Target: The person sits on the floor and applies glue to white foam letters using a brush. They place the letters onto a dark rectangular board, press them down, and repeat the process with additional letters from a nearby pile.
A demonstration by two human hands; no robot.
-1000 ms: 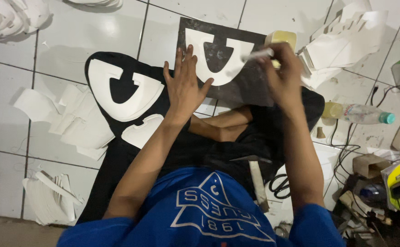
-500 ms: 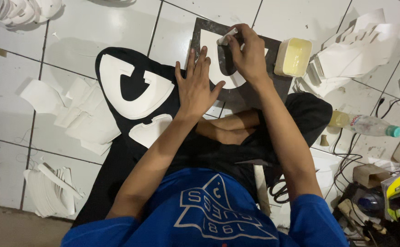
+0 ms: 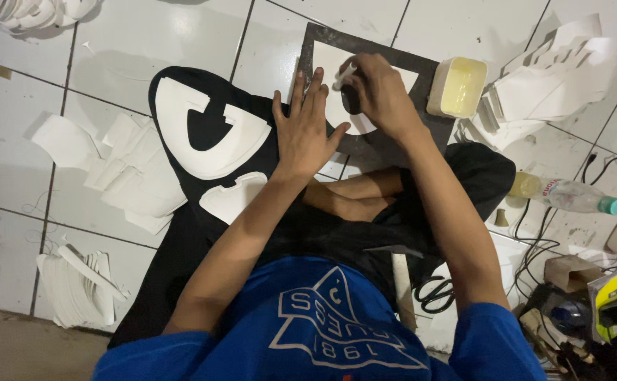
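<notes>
I sit cross-legged on a white tiled floor. My left hand [image 3: 307,130] lies flat, fingers spread, on the left edge of a white curved cut-out [image 3: 336,106] resting on a dark board [image 3: 421,127]. My right hand [image 3: 379,95] is closed on a small white brush [image 3: 343,74], its tip touching the top of that cut-out. A yellowish tub of glue [image 3: 458,86] stands just right of the board. To the left, a larger white curved shape [image 3: 202,137] lies on black fabric [image 3: 181,247].
Stacks of white cut pieces lie at the left [image 3: 132,176], lower left [image 3: 75,286], top left [image 3: 33,10] and top right [image 3: 555,77]. A plastic bottle [image 3: 569,196], black scissors [image 3: 435,293], cables and a yellow-green tool [image 3: 615,296] sit at the right.
My right hand has moved left from near the glue tub onto the white cut-out with the brush. My left hand has stayed pressed on the piece.
</notes>
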